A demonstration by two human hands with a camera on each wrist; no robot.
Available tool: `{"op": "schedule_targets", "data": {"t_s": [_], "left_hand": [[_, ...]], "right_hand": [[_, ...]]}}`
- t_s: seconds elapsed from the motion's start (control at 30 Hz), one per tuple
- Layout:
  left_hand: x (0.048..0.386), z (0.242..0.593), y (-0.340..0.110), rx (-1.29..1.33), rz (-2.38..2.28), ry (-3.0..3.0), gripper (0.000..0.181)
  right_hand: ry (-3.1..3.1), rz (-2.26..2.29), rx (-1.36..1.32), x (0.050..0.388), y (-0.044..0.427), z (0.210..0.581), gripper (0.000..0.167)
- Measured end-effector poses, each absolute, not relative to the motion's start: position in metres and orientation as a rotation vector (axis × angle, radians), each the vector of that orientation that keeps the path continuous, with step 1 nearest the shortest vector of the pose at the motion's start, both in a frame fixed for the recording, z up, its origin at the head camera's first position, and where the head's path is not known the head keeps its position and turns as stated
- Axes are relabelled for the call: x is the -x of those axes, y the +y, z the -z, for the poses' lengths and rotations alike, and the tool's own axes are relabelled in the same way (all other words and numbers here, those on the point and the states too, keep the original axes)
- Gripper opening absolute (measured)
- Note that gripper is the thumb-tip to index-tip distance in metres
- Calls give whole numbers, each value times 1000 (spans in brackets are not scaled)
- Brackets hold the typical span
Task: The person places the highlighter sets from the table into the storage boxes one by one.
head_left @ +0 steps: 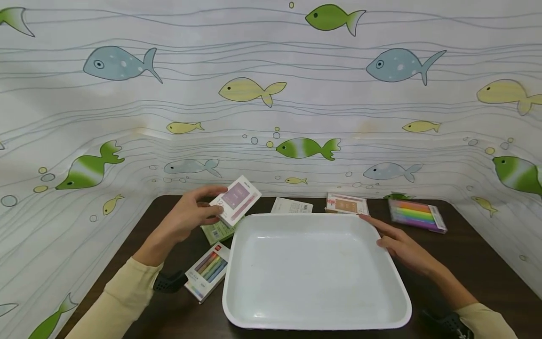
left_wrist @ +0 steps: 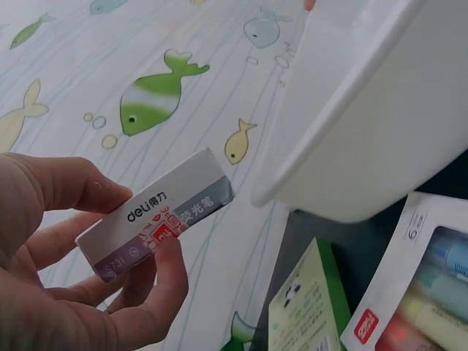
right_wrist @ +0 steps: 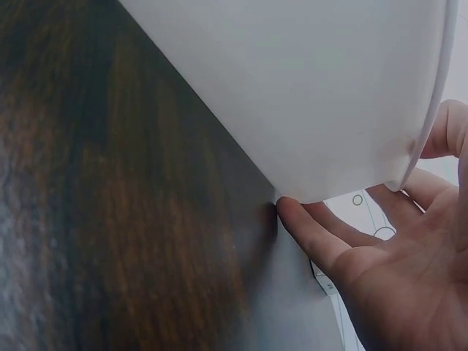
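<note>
My left hand (head_left: 186, 214) holds a small white-and-purple highlighter box (head_left: 236, 200) above the table, beside the tray's far left corner. In the left wrist view, thumb and fingers pinch the box (left_wrist: 157, 212) by its long sides, and its deli label faces the camera. A white plastic tray (head_left: 313, 273) stands in front of me; its inside is bare. At the tray's far right corner is my right hand (head_left: 406, 247). The right wrist view shows its thumb over the rim and the other fingers against the outer wall.
Left of the tray lie a green box (head_left: 217, 231) and a windowed box of coloured pens (head_left: 207, 270). Behind it lie a pale box (head_left: 292, 205) and a white box with an orange-brown panel (head_left: 347, 204). A rainbow-coloured pack (head_left: 417, 215) rests at the right. Fish-patterned sheeting (head_left: 271, 113) surrounds the dark table.
</note>
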State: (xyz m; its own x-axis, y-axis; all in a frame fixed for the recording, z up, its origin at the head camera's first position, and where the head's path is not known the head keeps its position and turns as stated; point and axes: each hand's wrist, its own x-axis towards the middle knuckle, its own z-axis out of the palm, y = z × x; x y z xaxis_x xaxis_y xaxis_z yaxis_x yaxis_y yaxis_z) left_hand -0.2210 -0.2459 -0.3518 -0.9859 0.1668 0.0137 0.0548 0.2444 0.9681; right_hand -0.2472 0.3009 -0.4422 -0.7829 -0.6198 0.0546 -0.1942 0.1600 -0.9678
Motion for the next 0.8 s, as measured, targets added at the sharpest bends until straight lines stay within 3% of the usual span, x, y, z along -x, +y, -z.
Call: {"op": "schedule_targets", "data": {"t_s": [0.8], "left_hand": [[211,348,-228,-495,-1697,2320,56]], "right_hand": [[2082,1683,783,247,300,443,59]]}}
